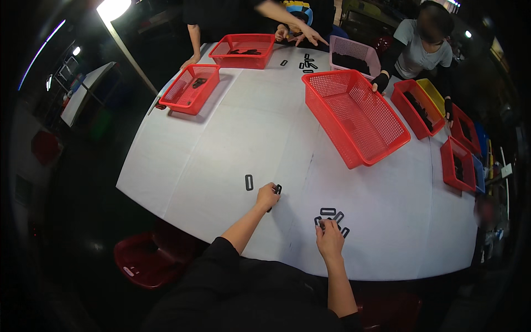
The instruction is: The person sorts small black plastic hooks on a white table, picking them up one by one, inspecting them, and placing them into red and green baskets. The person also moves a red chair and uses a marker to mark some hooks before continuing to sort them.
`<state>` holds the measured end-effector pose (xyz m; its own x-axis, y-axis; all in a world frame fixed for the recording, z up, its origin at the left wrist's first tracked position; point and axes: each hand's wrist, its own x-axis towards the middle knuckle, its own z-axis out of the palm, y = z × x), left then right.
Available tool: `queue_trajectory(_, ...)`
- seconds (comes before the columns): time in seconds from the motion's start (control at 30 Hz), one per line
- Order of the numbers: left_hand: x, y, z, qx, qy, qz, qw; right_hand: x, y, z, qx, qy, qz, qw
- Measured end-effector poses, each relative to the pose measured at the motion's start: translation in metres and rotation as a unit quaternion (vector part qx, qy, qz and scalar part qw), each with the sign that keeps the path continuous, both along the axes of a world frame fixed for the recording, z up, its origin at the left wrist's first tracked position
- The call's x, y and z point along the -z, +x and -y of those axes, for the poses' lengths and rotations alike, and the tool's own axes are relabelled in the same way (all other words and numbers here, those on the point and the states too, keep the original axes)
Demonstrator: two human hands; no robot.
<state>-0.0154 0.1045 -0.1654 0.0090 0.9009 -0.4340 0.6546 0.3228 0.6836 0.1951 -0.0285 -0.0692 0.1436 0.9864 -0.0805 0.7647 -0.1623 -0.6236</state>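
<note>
My left hand (267, 197) is closed around black rectangular ring buckles (278, 190), which poke out past the fingers; how many it holds I cannot tell. A single ring buckle (246, 182) lies flat on the white table (232, 133), just left of that hand. To the right, my right hand (330, 239) pinches another black ring buckle (317, 221) at its fingertips. Around those fingertips sits a small loose cluster of the same buckles (328, 209), partly hidden by the hand.
A large red basket (354, 124) is tilted in a co-worker's gloved hand (380, 83) above the table's right side. Red baskets with black parts (191, 91) stand far left. More baskets (417, 108) line the right edge. Another person's hand (312, 37) reaches over far buckles (307, 63).
</note>
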Motion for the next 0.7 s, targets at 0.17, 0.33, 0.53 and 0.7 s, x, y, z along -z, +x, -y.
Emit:
queue_trajectory(0.17, -0.118, 0.037, 0.058, -0.038, -0.073, 0.426, 0.901, -0.038, -0.014, 0.003, 0.043, 0.006, -0.254, 0.966)
queue_trajectory(0.33, -0.170, 0.041, 0.082, -0.025, -0.043, 0.486, 0.872, -0.079, -0.029, -0.003, 0.055, 0.044, -0.385, 0.920)
queue_trajectory(0.53, -0.180, 0.032, 0.098, -0.035, -0.057, 0.501, 0.863, -0.083, -0.031, 0.007, 0.066, 0.038, -0.436, 0.897)
queue_trajectory(0.7, -0.182, 0.030, 0.104, -0.042, -0.065, 0.516, 0.853, -0.086, -0.029, 0.012, 0.064, 0.044, -0.436, 0.896)
